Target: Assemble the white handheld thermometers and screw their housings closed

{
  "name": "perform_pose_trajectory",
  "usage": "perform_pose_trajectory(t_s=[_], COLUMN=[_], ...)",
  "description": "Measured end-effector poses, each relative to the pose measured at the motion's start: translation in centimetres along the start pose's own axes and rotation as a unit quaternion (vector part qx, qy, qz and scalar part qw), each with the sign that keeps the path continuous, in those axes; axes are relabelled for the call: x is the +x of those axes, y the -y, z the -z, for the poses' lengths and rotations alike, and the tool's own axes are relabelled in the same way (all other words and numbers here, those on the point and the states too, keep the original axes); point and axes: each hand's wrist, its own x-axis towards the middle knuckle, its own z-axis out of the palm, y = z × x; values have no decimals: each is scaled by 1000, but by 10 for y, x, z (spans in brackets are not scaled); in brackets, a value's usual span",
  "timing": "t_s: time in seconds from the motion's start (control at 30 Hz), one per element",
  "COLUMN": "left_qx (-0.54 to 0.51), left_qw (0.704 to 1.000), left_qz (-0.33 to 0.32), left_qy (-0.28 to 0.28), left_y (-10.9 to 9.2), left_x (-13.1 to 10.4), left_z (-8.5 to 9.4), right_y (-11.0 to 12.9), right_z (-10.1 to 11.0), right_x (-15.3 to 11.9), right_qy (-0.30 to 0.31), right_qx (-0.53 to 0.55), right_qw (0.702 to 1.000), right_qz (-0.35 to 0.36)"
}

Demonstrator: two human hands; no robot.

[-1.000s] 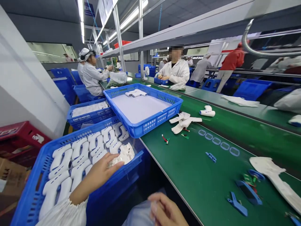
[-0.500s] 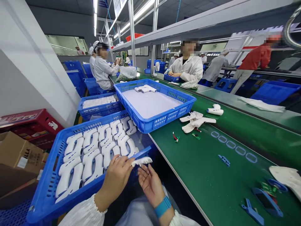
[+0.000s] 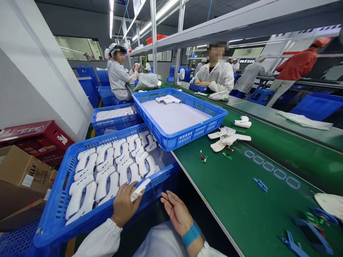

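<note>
"While the white plastic shell (image 3: 140,190) is held up, which step seems in hand?"
"Handling, probably: it is gripped by the left hand (image 3: 125,204), near the blue crate (image 3: 161,176); the right hand (image 3: 175,212) is held open, empty, to the right."
"What is called for next?"
"Steady fingers, presumably."

tube lights (image 3: 111,19) are glowing white at the upper left, while the underside of the shelf (image 3: 268,33) is lying in shade at the upper right. deep shadow is filling the lower centre, and wide-angle distortion is stretching shapes toward the frame's edges.
</note>
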Motion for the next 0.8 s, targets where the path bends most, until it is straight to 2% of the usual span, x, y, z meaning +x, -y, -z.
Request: perform_pose_trajectory(t_s=[0.13, 0.23, 0.37, 0.47, 0.6, 0.8], left_qx=[17, 35, 51, 58, 60, 25], left_qw=[999, 998, 998, 997, 998, 998], left_qz=[-18, -26, -34, -38, -35, -62], left_qy=[-28, -34, -33, -23, -9, -19], left_y=[24, 38, 46, 48, 48, 46], left_x=[22, 39, 47, 46, 44, 34], left_z=[-14, -18, -17, -17, -16, -9], right_y=[3, 7, 19, 28, 31, 12], right_z=[-4, -17, -40, -46, -26, 15], right_x=[10, 24, 50, 59, 39, -15], right_qy=[-5, -7, -9, -24, -15, 0], right_qx=[-32, -50, -60, -75, -105, -140], right_qw=[999, 999, 998, 996, 992, 986], right_qz=[-3, 0, 29, 52, 72, 93])
